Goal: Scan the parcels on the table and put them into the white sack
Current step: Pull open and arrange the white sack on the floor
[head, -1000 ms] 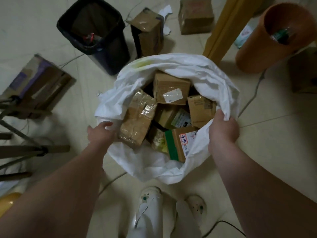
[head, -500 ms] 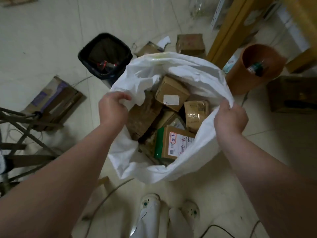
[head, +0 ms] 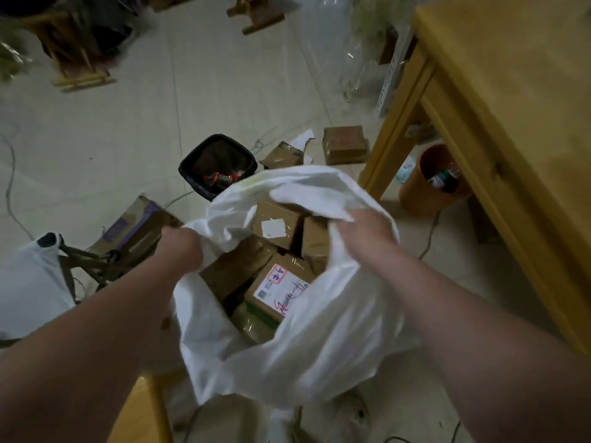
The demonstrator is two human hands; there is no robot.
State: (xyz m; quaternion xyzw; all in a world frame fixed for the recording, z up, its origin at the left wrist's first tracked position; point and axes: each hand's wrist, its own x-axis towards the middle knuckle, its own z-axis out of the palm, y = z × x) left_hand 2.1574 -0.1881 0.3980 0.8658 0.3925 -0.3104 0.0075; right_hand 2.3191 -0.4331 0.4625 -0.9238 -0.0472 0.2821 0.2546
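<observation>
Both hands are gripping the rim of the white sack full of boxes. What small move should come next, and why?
Probably draw the two hands together to gather the mouth shut. The left hand and right hand each clutch bunched rim of the white plastic sack, brown cardboard parcels fill it near the top, and the visible yellow wooden table top looks bare.

**Pale tiled floor carrying the load**

The tiled floor (head: 134, 123) is carrying nearly everything here. The white sack (head: 319, 330) is sitting on it at centre. Just behind the sack, a black waste bin (head: 217, 164) is standing upright. Two loose cardboard boxes (head: 344, 144) are lying near the bin, beside a scrap of white paper (head: 303, 137). A flattened carton (head: 134, 225) is lying to the left. An orange bucket (head: 428, 183) is standing under the wooden table (head: 511, 91), whose leg is planted on the tiles. Thin cables (head: 11, 187) are trailing across the floor.
</observation>
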